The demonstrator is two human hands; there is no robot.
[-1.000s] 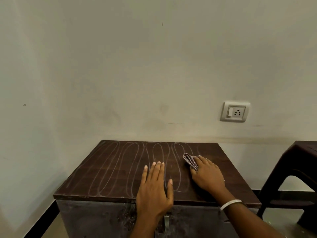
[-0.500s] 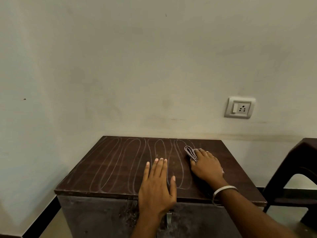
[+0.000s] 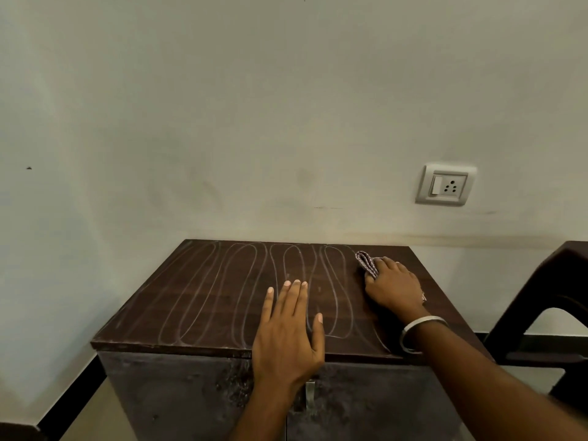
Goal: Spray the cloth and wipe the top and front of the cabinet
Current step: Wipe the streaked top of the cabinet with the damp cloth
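Soft, limp cloth [image 3: 367, 265] bunched under the pressing right hand [image 3: 394, 286] at frame centre-right; left hand [image 3: 288, 338] flat, open on cabinet [image 3: 197, 297].

A dark brown wooden cabinet top [image 3: 203, 300] fills the lower centre, streaked with pale looping marks; a small checked cloth [image 3: 366, 263] lies at its upper right.

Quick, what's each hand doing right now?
Left hand: open, flat on the cabinet top, holding nothing.
Right hand: closed on the cloth, pressing it to the top.
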